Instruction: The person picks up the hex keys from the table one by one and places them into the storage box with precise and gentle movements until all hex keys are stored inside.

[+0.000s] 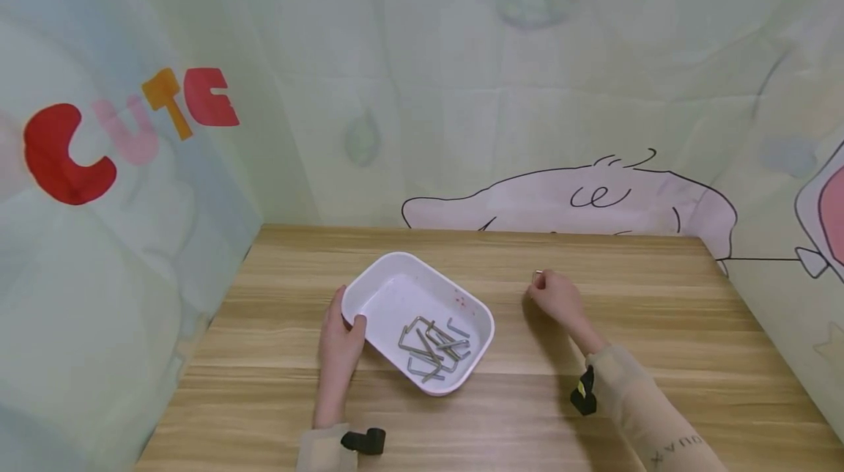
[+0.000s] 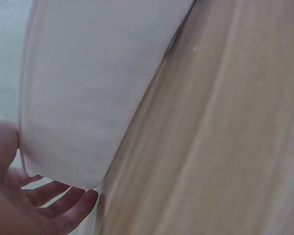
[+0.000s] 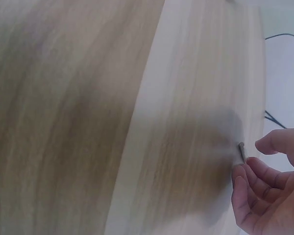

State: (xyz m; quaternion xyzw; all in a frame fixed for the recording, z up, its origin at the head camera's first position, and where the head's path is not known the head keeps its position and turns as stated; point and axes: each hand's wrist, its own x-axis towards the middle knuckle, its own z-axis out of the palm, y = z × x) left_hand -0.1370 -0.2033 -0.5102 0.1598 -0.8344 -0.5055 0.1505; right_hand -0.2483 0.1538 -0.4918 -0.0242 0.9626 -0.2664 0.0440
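Observation:
A white plastic tray (image 1: 389, 303) is on the wooden table, with several bent metal rods (image 1: 431, 351), some L-shaped, some squared like a U, heaped at its near right end. My left hand (image 1: 341, 347) grips the tray's left corner, thumb over the rim and fingers along the outer wall; the left wrist view shows the wall (image 2: 88, 88) close up. To the right of the tray, my right hand (image 1: 559, 300) is low over the table, its curled fingers on a small bent metal rod (image 3: 242, 151). Part of that rod is hidden by the fingers.
The wooden table (image 1: 277, 384) extends around the tray and both hands. Its far edge meets a printed cloth backdrop (image 1: 448, 113), and more cloth hangs along the left and right sides.

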